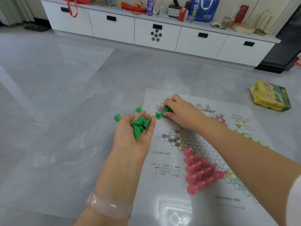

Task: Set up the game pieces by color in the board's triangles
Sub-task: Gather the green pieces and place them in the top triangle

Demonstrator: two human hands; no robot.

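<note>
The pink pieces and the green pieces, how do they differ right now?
The pink pieces stand packed together on the board, filling one triangle; the green pieces are not yet placed. Several green ones lie in the open left hand, more are under the right hand, and two lie loose on the floor. Both sets share the same cone-like pawn shape.

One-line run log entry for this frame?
left hand: cupping green pieces | right hand: gathering more | pink pieces: placed on board
</note>
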